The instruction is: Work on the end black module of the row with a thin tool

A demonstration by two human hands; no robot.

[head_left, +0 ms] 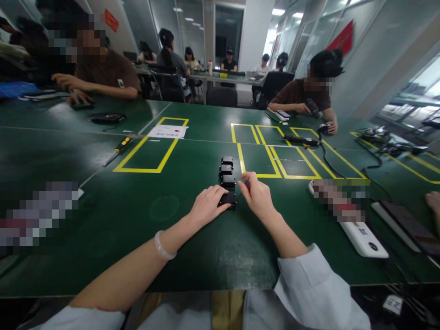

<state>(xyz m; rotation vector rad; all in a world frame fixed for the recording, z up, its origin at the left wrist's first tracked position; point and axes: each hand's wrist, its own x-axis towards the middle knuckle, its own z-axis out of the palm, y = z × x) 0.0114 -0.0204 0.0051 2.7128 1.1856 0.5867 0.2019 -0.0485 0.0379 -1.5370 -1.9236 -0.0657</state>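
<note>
Several small black box-shaped parts point(227, 168), which look like servo motors, stand in a line on the green table. My left hand point(208, 201) is closed on the nearest black part point(228, 198), with fingers over its top and the thumb along its near side. Just to the right, my right hand point(257, 195) pinches a small screwdriver with a dark reddish handle point(247, 184). Its thin shaft slants down toward the right side of the held part; the fingers and blur hide whether the tip touches it.
Yellow tape rectangles point(160, 170) mark the green table point(192, 256). A yellow-black screwdriver point(122, 144) and paper sheet point(168, 131) lie left. To the right are a white power bank point(364, 238), a black corded tool point(301, 140) and cables point(392, 140). Co-workers sit opposite.
</note>
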